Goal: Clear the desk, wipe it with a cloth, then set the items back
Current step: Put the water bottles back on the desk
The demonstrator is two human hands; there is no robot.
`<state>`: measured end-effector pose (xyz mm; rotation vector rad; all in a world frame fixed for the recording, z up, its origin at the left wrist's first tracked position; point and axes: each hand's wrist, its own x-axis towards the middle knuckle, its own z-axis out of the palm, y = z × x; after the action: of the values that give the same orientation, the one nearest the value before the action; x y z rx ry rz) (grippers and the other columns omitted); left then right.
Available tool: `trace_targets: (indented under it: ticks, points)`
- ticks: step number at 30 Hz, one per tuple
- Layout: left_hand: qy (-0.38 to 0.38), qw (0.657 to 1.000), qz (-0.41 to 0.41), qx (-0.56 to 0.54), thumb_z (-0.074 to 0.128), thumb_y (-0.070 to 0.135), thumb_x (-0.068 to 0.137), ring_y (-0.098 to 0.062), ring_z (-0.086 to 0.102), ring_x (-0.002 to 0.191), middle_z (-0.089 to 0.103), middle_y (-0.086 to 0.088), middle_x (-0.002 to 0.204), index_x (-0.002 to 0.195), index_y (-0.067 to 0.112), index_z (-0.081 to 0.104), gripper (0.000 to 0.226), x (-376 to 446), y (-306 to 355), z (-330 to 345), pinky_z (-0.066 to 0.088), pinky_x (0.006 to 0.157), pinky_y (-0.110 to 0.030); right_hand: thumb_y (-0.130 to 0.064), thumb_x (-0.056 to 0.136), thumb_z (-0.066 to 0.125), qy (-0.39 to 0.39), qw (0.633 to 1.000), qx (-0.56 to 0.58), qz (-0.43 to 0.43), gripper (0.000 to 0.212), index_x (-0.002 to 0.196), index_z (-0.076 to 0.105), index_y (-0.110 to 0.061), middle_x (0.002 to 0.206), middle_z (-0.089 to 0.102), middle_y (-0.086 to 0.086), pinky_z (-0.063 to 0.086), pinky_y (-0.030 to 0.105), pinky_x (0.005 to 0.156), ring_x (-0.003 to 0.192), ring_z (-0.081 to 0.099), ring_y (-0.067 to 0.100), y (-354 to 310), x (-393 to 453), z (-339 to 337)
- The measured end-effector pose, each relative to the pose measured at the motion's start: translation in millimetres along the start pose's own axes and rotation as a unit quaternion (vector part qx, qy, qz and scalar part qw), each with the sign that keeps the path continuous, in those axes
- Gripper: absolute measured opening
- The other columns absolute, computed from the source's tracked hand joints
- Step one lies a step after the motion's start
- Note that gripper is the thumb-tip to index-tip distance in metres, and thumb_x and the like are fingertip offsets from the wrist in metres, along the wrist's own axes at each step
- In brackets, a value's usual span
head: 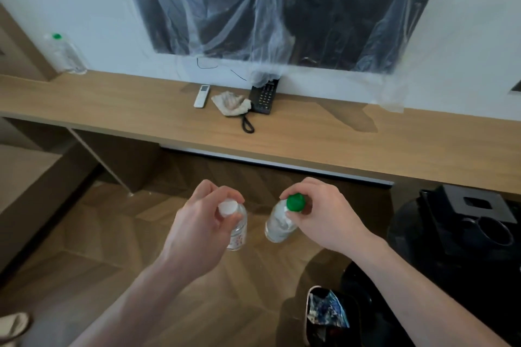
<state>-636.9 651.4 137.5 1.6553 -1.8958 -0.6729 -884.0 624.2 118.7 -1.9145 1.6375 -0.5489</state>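
Gripping a white-capped bottle (237, 227) by the neck, your left hand (200, 222) holds it over the floor, short of the desk (112, 110); beside it your right hand (321, 218) pinches a green-capped bottle (282, 221) near its cap. Up on the desk, left to right: a third bottle (65, 54) against the wall, a white remote (202, 96), the crumpled cloth (231, 103) touching a black phone (264, 96).
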Motion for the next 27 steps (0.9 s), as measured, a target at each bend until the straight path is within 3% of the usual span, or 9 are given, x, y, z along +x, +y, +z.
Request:
trace_targets:
  ticks: [8, 22, 27]
  points:
    - [0.044, 0.998, -0.035, -0.001, 0.071, 0.030, 0.094, -0.003, 0.063, 0.086, 0.052, 0.020, 0.102, 0.106, 0.041, 0.065, 0.017, 32, -55, -72, 0.047, 0.062, -0.012, -0.027, 0.086, 0.078, -0.024, 0.997, 0.037, -0.063, 0.030, 0.111, 0.070, -0.043, 0.109, 0.063, -0.027, 0.054, 0.024, 0.088, 0.103, 0.059, -0.003, -76, 64, 18]
    - [0.109, 0.989, -0.096, -0.035, 0.072, 0.029, 0.093, -0.008, 0.067, 0.088, 0.055, 0.016, 0.106, 0.107, 0.038, 0.067, 0.018, 154, -150, -157, 0.055, 0.064, -0.021, -0.023, 0.083, 0.076, -0.112, 0.990, 0.007, -0.082, 0.025, 0.098, 0.069, -0.042, 0.097, 0.064, -0.023, 0.055, 0.023, 0.070, 0.087, 0.062, 0.002, -138, 256, 65]
    - [0.172, 0.975, -0.131, -0.053, 0.074, 0.030, 0.092, 0.001, 0.062, 0.090, 0.056, 0.016, 0.104, 0.104, 0.040, 0.068, 0.017, 169, -199, -193, 0.052, 0.064, -0.014, -0.026, 0.083, 0.081, -0.147, 0.980, -0.040, -0.129, 0.022, 0.092, 0.067, -0.040, 0.095, 0.063, -0.021, 0.050, 0.017, 0.065, 0.086, 0.062, 0.002, -195, 333, 93]
